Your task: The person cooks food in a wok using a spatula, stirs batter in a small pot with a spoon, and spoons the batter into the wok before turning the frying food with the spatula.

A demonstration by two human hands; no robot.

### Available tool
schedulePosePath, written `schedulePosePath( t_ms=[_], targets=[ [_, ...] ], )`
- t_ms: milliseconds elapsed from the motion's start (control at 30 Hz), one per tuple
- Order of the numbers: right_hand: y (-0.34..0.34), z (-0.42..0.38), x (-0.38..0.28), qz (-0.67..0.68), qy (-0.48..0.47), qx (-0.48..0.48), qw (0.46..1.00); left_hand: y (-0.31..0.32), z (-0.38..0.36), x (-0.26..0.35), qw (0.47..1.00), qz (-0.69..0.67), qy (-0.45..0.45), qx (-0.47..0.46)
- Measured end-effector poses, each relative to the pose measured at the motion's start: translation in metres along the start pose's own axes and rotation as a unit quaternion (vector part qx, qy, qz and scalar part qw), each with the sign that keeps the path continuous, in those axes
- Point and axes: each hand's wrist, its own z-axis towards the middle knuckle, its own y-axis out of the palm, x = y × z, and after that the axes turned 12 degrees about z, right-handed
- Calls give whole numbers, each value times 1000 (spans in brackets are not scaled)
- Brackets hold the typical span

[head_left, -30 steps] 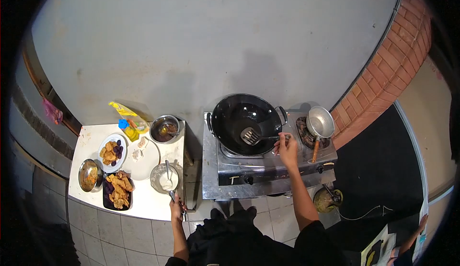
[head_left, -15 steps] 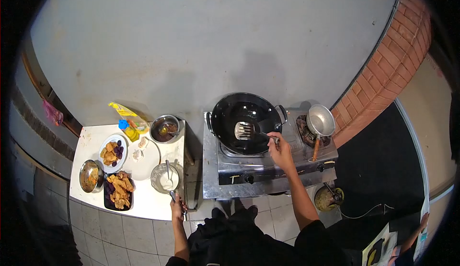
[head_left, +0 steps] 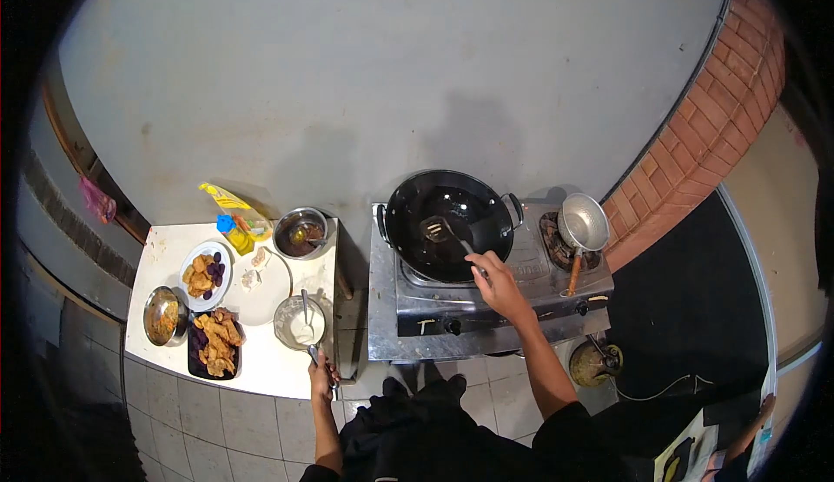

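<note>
A slotted spatula (head_left: 436, 229) is in my right hand (head_left: 495, 280), its head down inside the black wok (head_left: 417, 260) on the left burner. My left hand (head_left: 323, 376) is wrapped round the handle of a pan (head_left: 282, 324) at the white table's right edge. Pale batter or cream (head_left: 304, 327) and a spoon (head_left: 305, 306) are in that pan. Beside it stands a white plate (head_left: 276, 295) with pale pieces.
The steel stove (head_left: 521, 321) carries a small saucepan (head_left: 583, 221) at right. On the white table (head_left: 261, 378) are a black tray (head_left: 228, 376) of fried food, a plate (head_left: 188, 275), two metal bowls (head_left: 300, 213) (head_left: 160, 317) and a yellow bottle (head_left: 240, 241). Another person's hand (head_left: 764, 409) shows at lower right.
My right hand has shifted slightly left and down with the spatula. The spatula's head has turned and sits lower in the wok. My left hand is nearly still.
</note>
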Motion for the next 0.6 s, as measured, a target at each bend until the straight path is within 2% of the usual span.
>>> schedulePosePath(
  t_ms=[200,300,400,500,600],
  targets=[
    [3,-5,4,-4,-17,-50,999,1,-1,2,1000,-1,-7,0],
    [3,-7,-2,6,12,-45,999,0,2,1,1000,-2,-4,-2],
    [5,-10,4,-1,-21,-50,999,-1,3,-2,1000,-1,-7,-4],
    [4,-11,-3,-7,1,-48,999,-1,1,2,1000,0,-8,-7],
    [5,-15,3,-13,-17,-54,998,-1,1,0,1000,2,-8,-6]
  ],
)
